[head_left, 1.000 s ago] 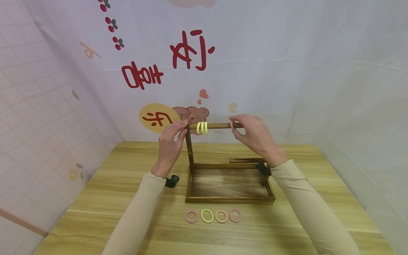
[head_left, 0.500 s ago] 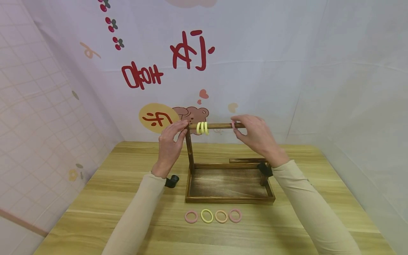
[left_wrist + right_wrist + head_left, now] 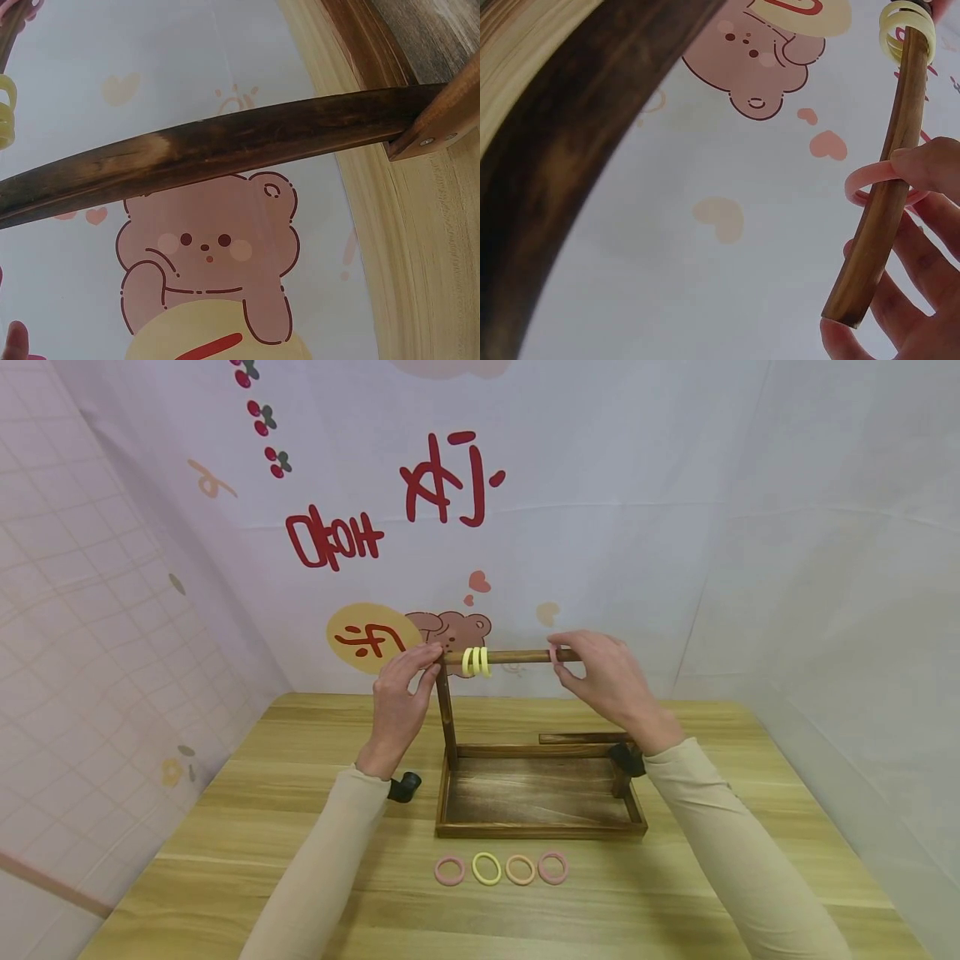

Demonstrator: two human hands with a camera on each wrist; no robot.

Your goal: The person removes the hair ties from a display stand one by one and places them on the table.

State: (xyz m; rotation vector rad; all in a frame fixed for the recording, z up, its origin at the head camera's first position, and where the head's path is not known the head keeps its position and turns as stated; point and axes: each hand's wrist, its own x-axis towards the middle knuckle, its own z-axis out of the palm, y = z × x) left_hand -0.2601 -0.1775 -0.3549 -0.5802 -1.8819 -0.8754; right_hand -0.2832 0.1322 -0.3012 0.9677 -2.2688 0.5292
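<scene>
My left hand (image 3: 402, 693) grips the left end of a wooden rod (image 3: 520, 657), where it meets the top of an upright post (image 3: 447, 714). Several yellow rings (image 3: 476, 662) hang around the rod near that end. Towards the other end, a pink ring (image 3: 870, 176) encircles the rod, and my right hand (image 3: 603, 675) pinches it between thumb and fingers. The rod's right end is free in the right wrist view, one fingertip touching or close to it. Only a fingertip (image 3: 16, 341) of my left hand shows in the left wrist view.
The post rises from a shallow wooden tray base (image 3: 540, 831) on the table. A lower wooden bar (image 3: 577, 738) lies along its back right. In front sit two pink rings (image 3: 450, 882), a yellow ring (image 3: 477, 875) and an orange ring (image 3: 521, 882). A printed cloth (image 3: 600, 527) hangs behind.
My right hand has slid slightly to the right along the rod, with the pink ring moving along. The left hand and the yellow rings stay in place.
</scene>
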